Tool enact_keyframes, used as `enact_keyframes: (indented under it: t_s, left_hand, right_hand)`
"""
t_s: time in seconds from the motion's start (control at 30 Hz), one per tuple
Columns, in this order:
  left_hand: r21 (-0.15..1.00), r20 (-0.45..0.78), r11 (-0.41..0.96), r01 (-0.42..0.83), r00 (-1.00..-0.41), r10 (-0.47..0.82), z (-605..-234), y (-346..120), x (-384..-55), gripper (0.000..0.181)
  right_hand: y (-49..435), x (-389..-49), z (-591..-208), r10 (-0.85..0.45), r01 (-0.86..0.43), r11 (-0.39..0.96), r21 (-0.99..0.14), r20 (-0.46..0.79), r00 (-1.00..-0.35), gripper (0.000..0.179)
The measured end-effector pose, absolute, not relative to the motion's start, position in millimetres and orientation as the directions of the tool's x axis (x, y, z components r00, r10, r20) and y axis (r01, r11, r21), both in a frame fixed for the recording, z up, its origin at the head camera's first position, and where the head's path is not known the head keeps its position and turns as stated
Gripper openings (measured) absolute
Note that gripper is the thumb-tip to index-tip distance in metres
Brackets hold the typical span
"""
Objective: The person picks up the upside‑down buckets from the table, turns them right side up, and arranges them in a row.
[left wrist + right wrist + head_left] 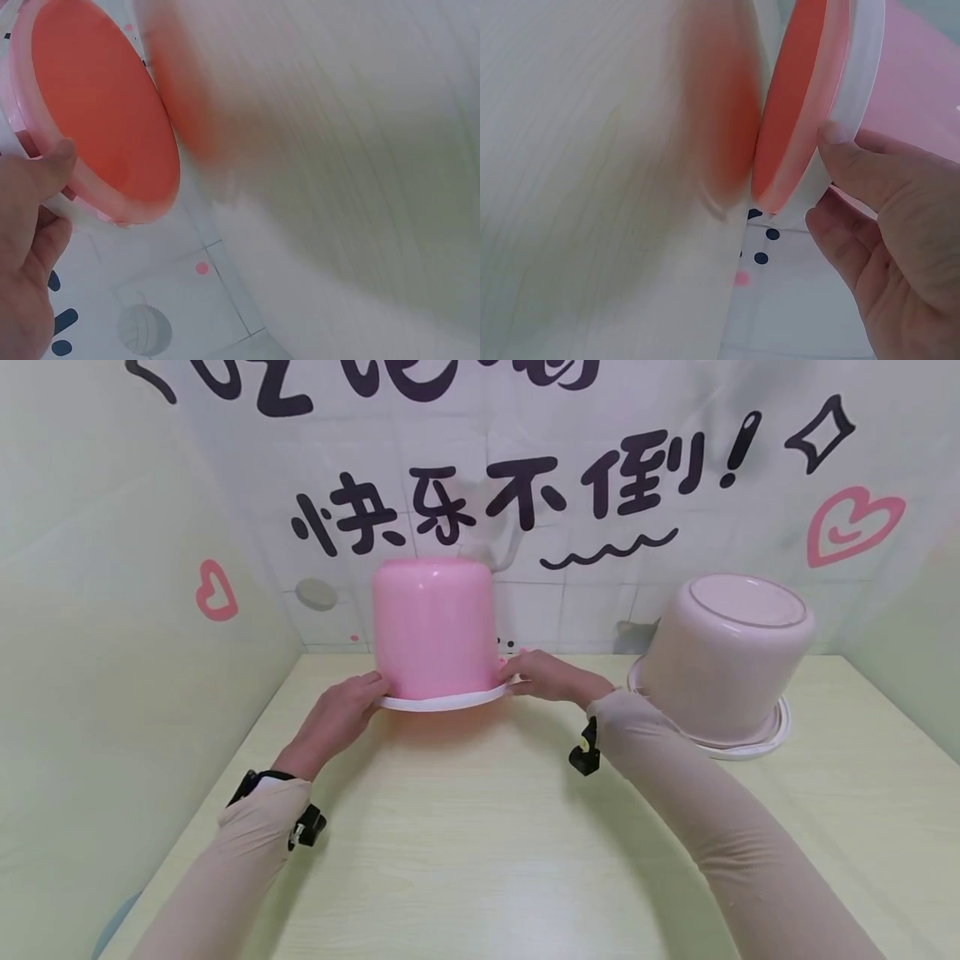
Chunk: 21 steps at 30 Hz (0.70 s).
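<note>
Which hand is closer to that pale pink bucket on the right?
The right hand. It grips the right side of the bright pink bucket, left of the pale pink bucket. The left hand grips the opposite side, farther away.

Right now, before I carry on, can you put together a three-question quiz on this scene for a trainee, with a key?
1. Multiple choice: in the head view, where does the pale pink bucket stand relative to the bright pink bucket?
A) To its left
B) To its right
C) On top of it

2. True or false: the left grip and the right grip both hold the bright pink bucket near its white rim.

3. Fill in the color: in the wrist views, the round face at the bright pink bucket's lower end looks ____.

Key: 1. B; 2. true; 3. orange-red.
</note>
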<state>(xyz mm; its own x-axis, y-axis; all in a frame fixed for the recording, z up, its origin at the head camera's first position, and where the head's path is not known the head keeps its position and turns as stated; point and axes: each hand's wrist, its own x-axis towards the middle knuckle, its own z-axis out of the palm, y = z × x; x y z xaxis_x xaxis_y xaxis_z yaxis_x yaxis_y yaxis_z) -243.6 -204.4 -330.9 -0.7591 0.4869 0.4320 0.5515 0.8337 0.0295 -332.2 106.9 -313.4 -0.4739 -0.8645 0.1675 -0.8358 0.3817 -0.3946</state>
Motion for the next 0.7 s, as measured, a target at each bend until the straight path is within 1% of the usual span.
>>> enact_keyframes:
  t_s: [0.07,0.13,0.3,0.43,0.53,0.7]
  left_hand:
    - [0.026,0.43,0.837,0.547,-0.762,0.484,-330.3,-203.6,-242.3,0.022]
    - [0.02,0.428,0.838,0.545,-0.762,0.486,-329.8,-202.7,-241.2,0.022]
    - [0.019,0.441,0.831,0.556,-0.751,0.492,-328.6,-199.9,-238.9,0.023]
    - [0.016,0.451,0.823,0.568,-0.738,0.501,-325.5,-197.3,-236.5,0.022]
    - [0.025,0.457,0.822,0.569,-0.738,0.497,-320.8,-195.9,-234.6,0.021]
    - [0.064,0.471,0.817,0.573,-0.739,0.482,-311.3,-194.5,-232.9,0.02]
  right_hand:
    - [107.0,-330.5,-313.0,-0.859,-0.825,0.396,-0.403,0.155,-0.487,0.022]
    - [106.7,-328.7,-312.9,-0.843,-0.807,0.425,-0.41,0.145,-0.517,0.024]
    - [102.2,-327.3,-317.0,-0.79,-0.786,0.504,-0.358,0.177,-0.587,0.022]
    - [99.4,-325.5,-318.9,-0.767,-0.791,0.536,-0.294,0.223,-0.602,0.018]
    - [99.4,-324.5,-316.2,-0.759,-0.796,0.543,-0.266,0.25,-0.601,0.016]
    - [101.8,-323.4,-305.5,-0.74,-0.788,0.559,-0.258,0.274,-0.615,0.016]
